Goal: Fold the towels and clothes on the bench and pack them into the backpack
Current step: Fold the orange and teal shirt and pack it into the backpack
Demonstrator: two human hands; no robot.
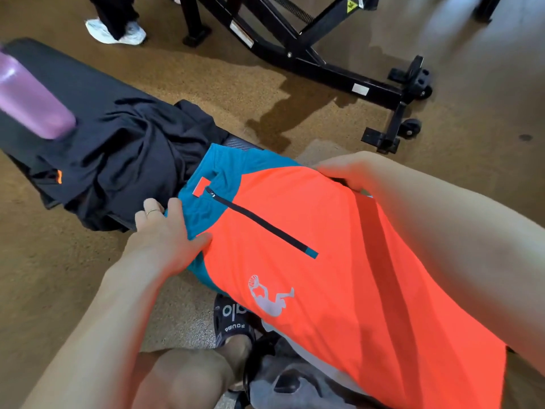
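A: Where are the bright orange shorts with the teal waistband and black zip pocket [309, 246]?
B: Spread across the near end of the black padded worktop [73, 90], waistband away from the person.
A: And the grip?
B: The left hand [168, 228] pinches the waistband's left edge, thumb on top. The right hand [345, 169] curls over the far right edge, apparently holding it.
A: Beyond that?
B: A crumpled black garment [132, 160] lies just past the waistband, then a blurred purple bottle [32, 104]. Grey fabric [295, 385], possibly the backpack, sits below.
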